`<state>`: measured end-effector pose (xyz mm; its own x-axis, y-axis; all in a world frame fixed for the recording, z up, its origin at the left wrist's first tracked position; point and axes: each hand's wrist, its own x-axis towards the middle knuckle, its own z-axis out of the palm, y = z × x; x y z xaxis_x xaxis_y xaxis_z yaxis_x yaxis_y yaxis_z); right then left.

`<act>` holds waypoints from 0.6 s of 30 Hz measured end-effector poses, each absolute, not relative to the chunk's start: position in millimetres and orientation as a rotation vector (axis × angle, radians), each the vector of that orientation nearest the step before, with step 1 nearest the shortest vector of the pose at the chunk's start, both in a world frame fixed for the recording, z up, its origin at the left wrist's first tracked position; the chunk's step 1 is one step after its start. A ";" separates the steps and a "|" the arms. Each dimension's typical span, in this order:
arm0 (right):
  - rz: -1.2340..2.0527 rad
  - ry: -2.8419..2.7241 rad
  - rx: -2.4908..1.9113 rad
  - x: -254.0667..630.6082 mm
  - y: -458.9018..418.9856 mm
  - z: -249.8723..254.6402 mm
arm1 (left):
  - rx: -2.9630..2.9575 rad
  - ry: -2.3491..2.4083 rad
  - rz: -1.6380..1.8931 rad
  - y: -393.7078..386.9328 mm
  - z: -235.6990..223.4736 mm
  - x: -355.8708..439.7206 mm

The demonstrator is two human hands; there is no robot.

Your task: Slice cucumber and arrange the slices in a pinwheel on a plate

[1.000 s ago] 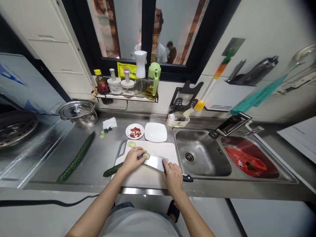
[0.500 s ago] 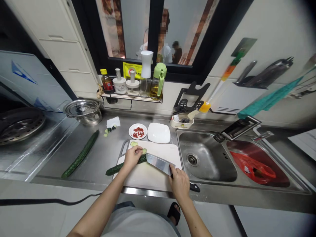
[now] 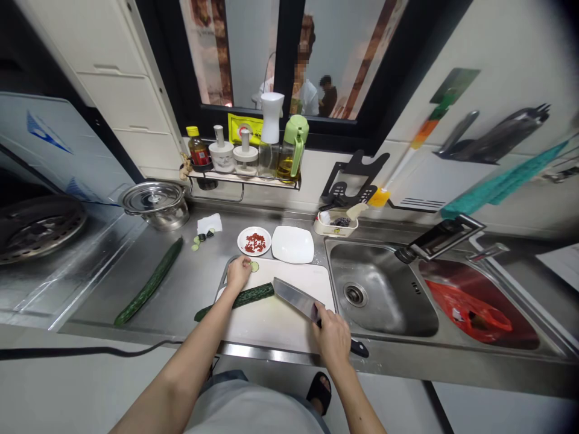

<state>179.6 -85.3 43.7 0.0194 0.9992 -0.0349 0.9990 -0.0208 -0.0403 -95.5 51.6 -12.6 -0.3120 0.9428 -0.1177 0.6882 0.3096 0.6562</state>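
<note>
My left hand point(image 3: 238, 274) is over the upper left of the white cutting board point(image 3: 289, 325), fingers pinched at a thin cucumber slice point(image 3: 254, 266). Beneath the left forearm lies a dark green cucumber point(image 3: 256, 293), its cut end facing right. My right hand point(image 3: 332, 336) grips a cleaver point(image 3: 296, 298) by its black handle. The blade's tip is beside the cut end of that cucumber. A second, whole cucumber point(image 3: 151, 280) rests on the steel counter to the left.
Behind the board stand a plate of chopped red pieces point(image 3: 242, 248) and a white square plate point(image 3: 292, 245). Cucumber scraps point(image 3: 196, 244) lie near a white tissue point(image 3: 209, 222). A lidded pot point(image 3: 156, 205) is at left, a sink point(image 3: 380, 301) at right. Bottles point(image 3: 292, 147) line a shelf.
My left hand has moved up and left with the slice, away from the cut end of the cucumber. The cleaver stays near that end, shifted slightly in view.
</note>
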 end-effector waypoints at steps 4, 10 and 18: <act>0.090 -2.191 -2.250 180.0 -85.4 43.0 | 1.512 2.120 0.635 52.6 -11.2 -96.1; 0.095 -2.210 -2.219 181.4 -85.6 41.2 | 1.716 2.085 0.595 49.5 -11.0 -98.3; 0.152 -2.163 -2.227 181.4 -84.9 42.6 | 1.838 2.008 0.462 43.6 -13.2 -101.4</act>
<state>181.4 -84.9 42.6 0.0268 0.9985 -0.0468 0.9953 -0.0311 -0.0916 -101.4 43.6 -13.2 -0.0738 0.9957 -0.0557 0.8714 0.0916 0.4819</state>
